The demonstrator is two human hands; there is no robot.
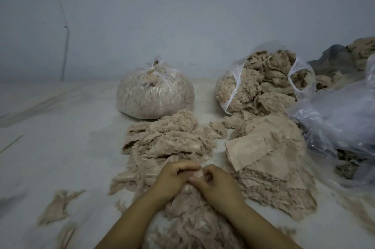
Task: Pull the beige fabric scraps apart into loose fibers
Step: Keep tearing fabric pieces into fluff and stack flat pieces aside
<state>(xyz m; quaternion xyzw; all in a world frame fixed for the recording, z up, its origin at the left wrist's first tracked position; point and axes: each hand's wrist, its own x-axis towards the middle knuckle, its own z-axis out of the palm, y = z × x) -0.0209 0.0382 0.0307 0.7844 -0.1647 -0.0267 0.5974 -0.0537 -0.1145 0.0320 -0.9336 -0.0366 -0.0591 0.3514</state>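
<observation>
My left hand [174, 177] and my right hand [215, 182] meet low in the middle, fingers curled, both pinching one small beige fabric scrap [195, 174] between them. Under my wrists lies a heap of loose beige fibers [194, 222]. Beyond my hands spreads a pile of partly frayed beige scraps [170, 139]. To the right lies a stack of flat, whole beige fabric pieces [263, 147].
A tied clear bag of fibers [155, 91] stands at the back centre. An open bag heaped with beige material [263, 82] is at the back right. Crumpled clear plastic [341, 115] lies at the right. Loose scraps [58, 206] dot the pale floor at left.
</observation>
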